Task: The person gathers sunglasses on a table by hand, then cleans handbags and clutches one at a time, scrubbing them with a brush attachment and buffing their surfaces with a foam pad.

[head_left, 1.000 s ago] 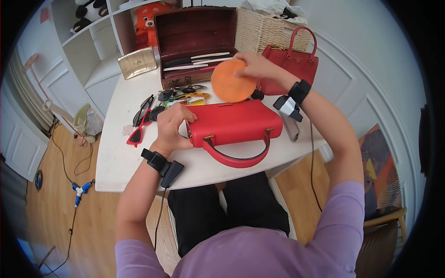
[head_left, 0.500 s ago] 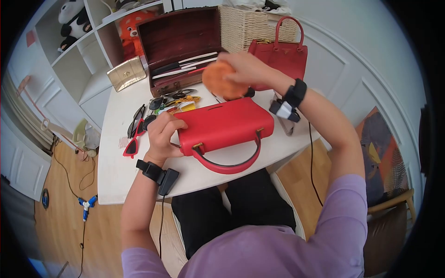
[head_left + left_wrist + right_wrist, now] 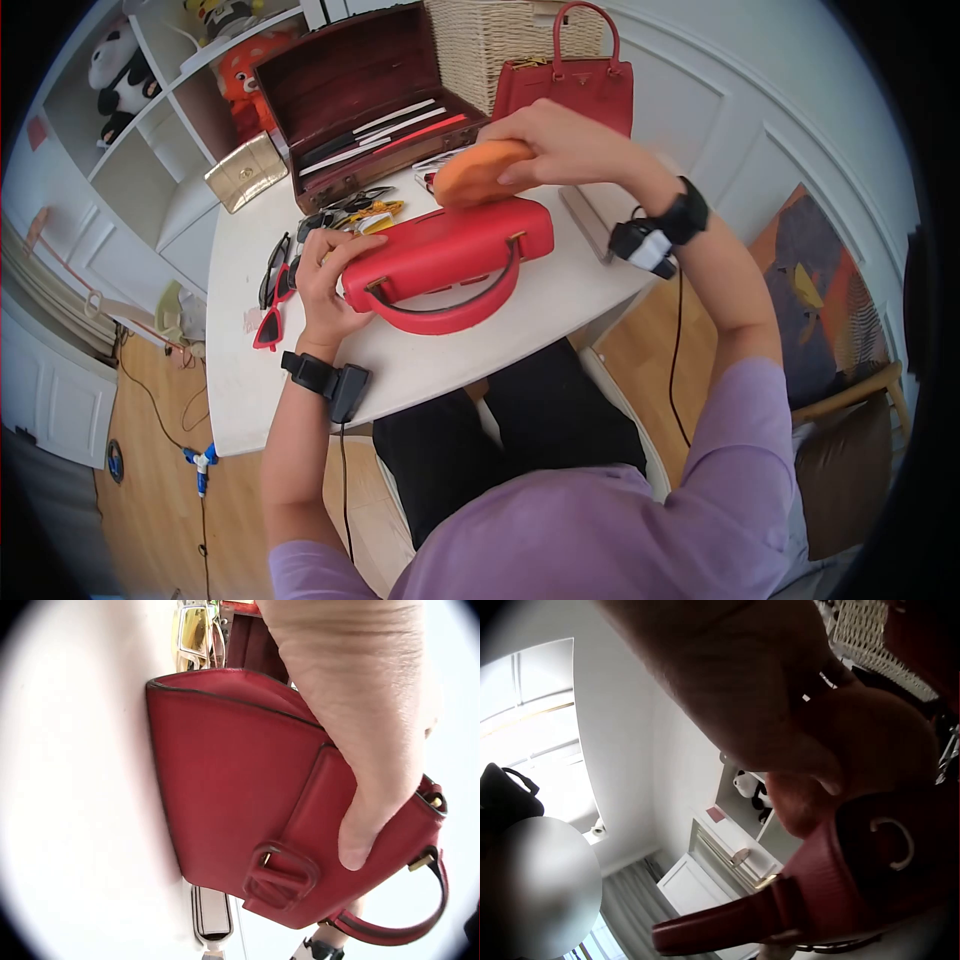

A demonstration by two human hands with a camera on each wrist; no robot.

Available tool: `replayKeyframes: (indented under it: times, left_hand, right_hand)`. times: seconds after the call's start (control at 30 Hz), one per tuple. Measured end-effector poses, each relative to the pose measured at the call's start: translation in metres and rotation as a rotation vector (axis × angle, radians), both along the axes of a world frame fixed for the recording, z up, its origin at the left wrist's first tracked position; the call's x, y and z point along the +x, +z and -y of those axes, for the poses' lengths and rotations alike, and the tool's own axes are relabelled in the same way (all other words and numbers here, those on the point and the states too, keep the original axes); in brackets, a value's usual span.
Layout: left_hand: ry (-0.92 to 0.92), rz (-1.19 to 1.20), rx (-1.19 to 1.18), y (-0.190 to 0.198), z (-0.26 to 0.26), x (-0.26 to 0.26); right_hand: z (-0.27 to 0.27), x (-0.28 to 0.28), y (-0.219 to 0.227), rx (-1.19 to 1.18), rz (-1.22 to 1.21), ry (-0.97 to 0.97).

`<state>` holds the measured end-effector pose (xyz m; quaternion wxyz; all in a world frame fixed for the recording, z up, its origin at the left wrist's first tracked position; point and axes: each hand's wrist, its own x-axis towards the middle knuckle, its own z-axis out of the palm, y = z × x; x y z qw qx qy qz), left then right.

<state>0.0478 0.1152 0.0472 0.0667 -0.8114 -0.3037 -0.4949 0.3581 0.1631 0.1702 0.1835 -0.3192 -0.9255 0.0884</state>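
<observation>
A red handbag (image 3: 450, 250) with a single top handle sits on the white table, its handle toward the person. My left hand (image 3: 332, 285) grips its left end; in the left wrist view the thumb presses on the front flap above a covered buckle (image 3: 281, 875). My right hand (image 3: 575, 145) holds a round orange pad (image 3: 478, 175) between thumb and fingers. The pad's lower edge is right at the bag's far upper edge. In the right wrist view, the pad (image 3: 885, 739) bulges beside the bag's end (image 3: 817, 877); the fingers behind the pad are mostly hidden.
Red sunglasses (image 3: 268, 328) and other eyewear lie left of the bag. Behind stand an open brown case (image 3: 350, 75) holding long thin items, a gold purse (image 3: 248, 172), a second red handbag (image 3: 570, 95) and a wicker basket (image 3: 470, 50). A grey case (image 3: 583, 222) lies at right.
The orange pad has turned from facing the camera to nearly edge-on and come down to the bag's far upper edge. The bag has tipped, showing more of its handle side. The head view has shifted.
</observation>
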Motion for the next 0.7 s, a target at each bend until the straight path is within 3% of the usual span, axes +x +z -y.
replayKeyframes:
  times: [0.13, 0.2, 0.3, 0.43, 0.5, 0.53, 0.6, 0.63, 0.7]
  left_hand:
    - [-0.007, 0.112, -0.125, 0.005, -0.001, 0.007]
    - [-0.009, 0.144, -0.211, 0.004, -0.003, 0.006]
    - [-0.103, 0.193, -0.258, 0.003, -0.006, 0.009]
    - [-0.183, 0.279, -0.474, -0.008, -0.013, 0.008]
    - [-0.153, 0.391, -0.53, -0.013, -0.013, 0.006]
    - [-0.149, 0.392, -0.524, -0.014, -0.012, 0.005]
    - [-0.081, 0.521, -0.602, -0.016, -0.01, 0.002]
    - [-0.07, 0.521, -0.594, -0.017, -0.012, 0.0]
    - [-0.062, 0.793, -0.671, -0.017, -0.016, -0.004]
  right_hand:
    - [-0.025, 0.005, -0.025, -0.038, -0.091, -0.171]
    - [-0.023, 0.006, -0.028, 0.092, 0.085, -0.264]
    - [-0.019, 0.003, -0.033, 0.069, 0.187, -0.361]
    - [-0.003, 0.0, -0.023, 0.06, 0.092, -0.402]
    - [0.005, -0.002, -0.014, 0.138, -0.138, -0.338]
    - [0.014, -0.006, -0.006, 0.143, -0.139, -0.332]
    - [0.032, -0.019, 0.005, 0.245, -0.462, -0.167]
    - [0.031, -0.022, 0.004, 0.247, -0.468, -0.155]
    - [0.025, -0.031, -0.003, 0.597, -0.483, 0.068]
